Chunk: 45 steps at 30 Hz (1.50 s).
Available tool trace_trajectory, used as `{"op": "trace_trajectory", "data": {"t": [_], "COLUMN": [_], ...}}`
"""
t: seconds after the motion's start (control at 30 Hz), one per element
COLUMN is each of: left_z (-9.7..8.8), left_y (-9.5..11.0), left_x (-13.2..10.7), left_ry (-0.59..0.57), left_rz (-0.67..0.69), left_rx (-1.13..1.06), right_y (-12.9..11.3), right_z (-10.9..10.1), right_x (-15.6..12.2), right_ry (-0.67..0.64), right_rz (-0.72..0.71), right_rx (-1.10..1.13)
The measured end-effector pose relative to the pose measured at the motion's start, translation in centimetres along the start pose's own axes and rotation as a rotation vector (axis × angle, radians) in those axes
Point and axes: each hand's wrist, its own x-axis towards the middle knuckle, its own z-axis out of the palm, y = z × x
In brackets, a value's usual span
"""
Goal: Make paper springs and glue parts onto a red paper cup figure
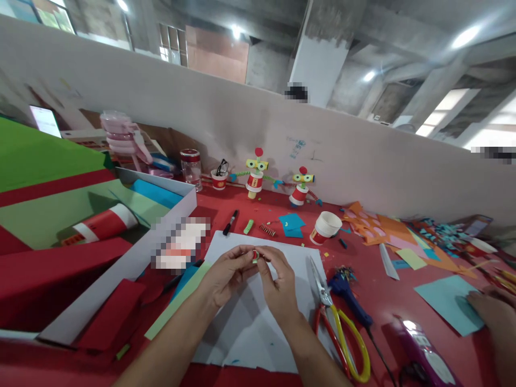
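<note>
Both hands meet over a white sheet (pixel 237 338) on the red table. My left hand (pixel 230 273) and my right hand (pixel 279 282) pinch a tiny red and green paper piece (pixel 255 256) between their fingertips. The fingers cover much of it, so its full shape is hidden. Just beyond the sheet lie a green folded-paper spring (pixel 249 227), a reddish folded-paper spring (pixel 267 230), a black marker (pixel 230 222) and blue paper pieces (pixel 292 223). A white and red paper cup (pixel 325 228) stands at the sheet's far right corner.
Scissors (pixel 324 293) and a blue glue gun (pixel 350 301) lie right of my hands. Two paper-cup robot figures (pixel 255 181) stand by the wall. A white-edged box (pixel 121 274) occupies the left. At far right, another person's hand (pixel 486 309) touches light-blue paper (pixel 447 301).
</note>
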Motion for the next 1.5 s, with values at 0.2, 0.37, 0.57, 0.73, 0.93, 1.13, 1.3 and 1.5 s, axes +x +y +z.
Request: {"op": "trace_trajectory", "data": {"t": [0.2, 0.37, 0.57, 0.73, 0.93, 1.13, 1.3, 1.5], "left_z": [0.1, -0.1, -0.3, -0.5, -0.3, -0.7, -0.8, -0.2], "left_y": [0.0, 0.0, 0.3, 0.5, 0.4, 0.3, 0.3, 0.1], "left_x": [-0.2, -0.1, 0.0, 0.1, -0.2, 0.1, 0.3, 0.1], "left_ry": [0.011, 0.003, 0.059, 0.027, -0.038, -0.082, -0.055, -0.028], "left_rz": [0.001, -0.032, -0.044, -0.063, -0.036, -0.025, -0.005, 0.02], "left_rx": [0.025, 0.043, 0.011, 0.002, -0.044, -0.097, -0.103, -0.093], "right_y": [0.1, -0.1, -1.4, -0.6, 4.5, 5.0, 2.3, -2.7], "right_z": [-0.1, 0.0, -2.4, -11.0, -18.7, -17.6, -17.1, -14.0], "right_x": [0.1, 0.0, 0.8, -0.5, -4.5, -4.1, -3.3, -3.8], "right_ry": [0.004, -0.001, -0.124, -0.154, -0.329, -0.35, -0.132, 0.007], "right_rz": [-0.016, -0.016, 0.072, 0.233, 0.677, 0.719, 0.671, 0.557], "right_rx": [-0.007, -0.038, -0.19, -0.695, -1.041, -1.132, -1.152, -0.387]}}
